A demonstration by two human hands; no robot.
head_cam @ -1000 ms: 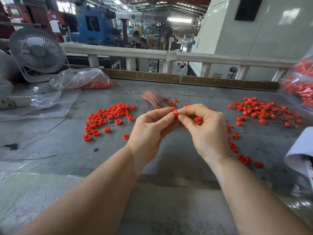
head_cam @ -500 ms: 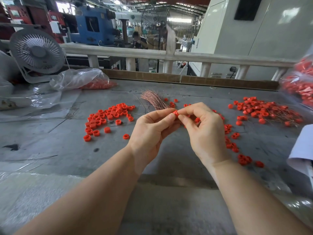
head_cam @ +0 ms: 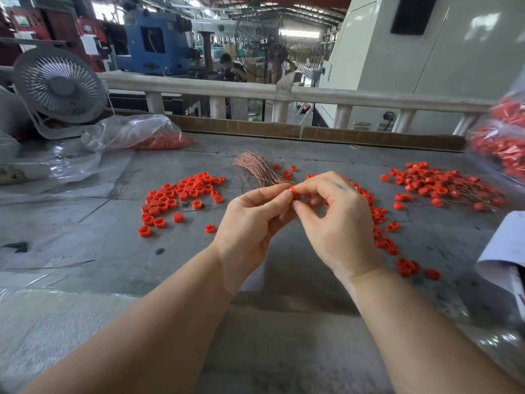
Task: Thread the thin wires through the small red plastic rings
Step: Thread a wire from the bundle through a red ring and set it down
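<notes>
Factory floor, grey desk (head_cam: 85, 251). Left hand (head_cam: 250, 220) and right hand (head_cam: 338, 223) both pinch one small red plastic ring (head_cam: 292, 191) above desk centre. Threading step underway; wire not discernible. Next: feed a thin copper wire from the bundle (head_cam: 258, 169) precisely.

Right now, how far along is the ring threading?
Done: a heap of rings with wires trailing from them lies at the right. In hand: the left hand and right hand pinch one red ring between fingertips; whether a wire is through it cannot be seen. Left: a pile of bare rings at the left, the copper wire bundle, and scattered rings by the right wrist.
</notes>
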